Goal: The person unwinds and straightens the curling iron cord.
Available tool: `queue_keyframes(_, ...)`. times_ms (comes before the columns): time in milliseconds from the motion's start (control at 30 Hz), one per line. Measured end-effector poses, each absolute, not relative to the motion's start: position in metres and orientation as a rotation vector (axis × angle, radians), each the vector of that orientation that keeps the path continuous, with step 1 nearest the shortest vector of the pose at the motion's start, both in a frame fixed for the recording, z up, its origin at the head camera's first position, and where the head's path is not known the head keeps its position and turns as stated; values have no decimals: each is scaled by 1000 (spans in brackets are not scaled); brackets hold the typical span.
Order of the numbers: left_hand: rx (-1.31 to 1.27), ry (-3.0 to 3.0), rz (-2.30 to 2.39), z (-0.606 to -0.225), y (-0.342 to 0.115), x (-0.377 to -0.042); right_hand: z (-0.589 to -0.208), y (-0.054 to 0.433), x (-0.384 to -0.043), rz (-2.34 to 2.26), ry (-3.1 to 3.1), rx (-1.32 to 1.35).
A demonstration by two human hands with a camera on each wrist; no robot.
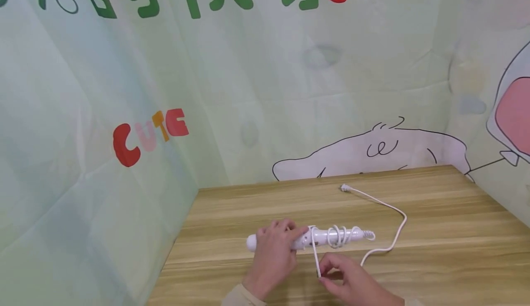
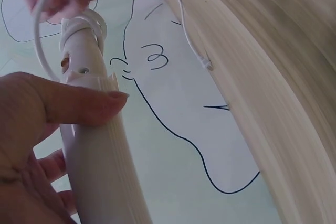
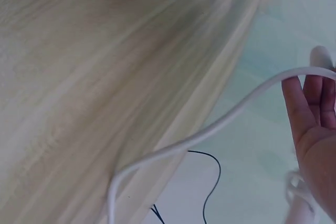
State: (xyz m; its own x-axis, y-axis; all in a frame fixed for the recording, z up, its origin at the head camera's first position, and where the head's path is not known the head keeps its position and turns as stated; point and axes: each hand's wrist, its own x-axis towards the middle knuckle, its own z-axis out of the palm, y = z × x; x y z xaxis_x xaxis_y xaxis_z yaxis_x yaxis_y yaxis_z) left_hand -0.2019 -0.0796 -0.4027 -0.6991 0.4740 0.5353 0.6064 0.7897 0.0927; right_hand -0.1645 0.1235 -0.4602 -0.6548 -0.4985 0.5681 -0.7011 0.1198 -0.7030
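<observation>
A white hair-styling iron with a rounded tip lies sideways in the head view. My left hand grips its barrel from above, and the left wrist view shows the thumb across the iron's body. Loops of white cord wrap the handle end. One more loop crosses the middle beside my left fingers and runs down to my right hand, which pinches the cord between thumb and fingers. In the right wrist view the cord passes over the fingers of that hand.
Loose cord curves over the wooden table at the right, ending in a plug near the back. A printed cloth with a cartoon animal, lettering and a balloon hangs around the table's back and sides.
</observation>
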Motion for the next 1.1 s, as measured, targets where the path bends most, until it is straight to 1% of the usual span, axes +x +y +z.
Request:
queue_keyframes(133,-778,-2484,-292,-404,-83,-203,-442,131,-158,1601,-2314,1158)
queue_keyframes(300,-802,-2498,-196,-408,-87,-203,-418,149,-156,1440,-2447,1156)
queue_keyframes(400,-839,-2538,-99,-410,-87,-202,-403,159,-160,1322,-2521,1090)
queue_keyframes(533,-938,-2580,3,-413,-89,-200,-386,173,-167,1117,-2640,966)
queue_keyframes(667,-1134,-2539,17,-416,-93,-199,-376,189,-180,966,-2697,878)
queue_keyframes(800,-1352,-2469,-96,-421,-97,-201,-381,204,-196,887,-2595,884)
queue_keyframes(900,-1438,-2435,-292,-421,-99,-204,-393,215,-206,814,-2506,893)
queue_keyframes(1000,-1431,-2441,-543,-417,-101,-207,-409,223,-212,701,-2511,875)
queue_keyframes(1100,-1345,-2488,-759,-410,-104,-207,-431,227,-214,564,-2548,886)
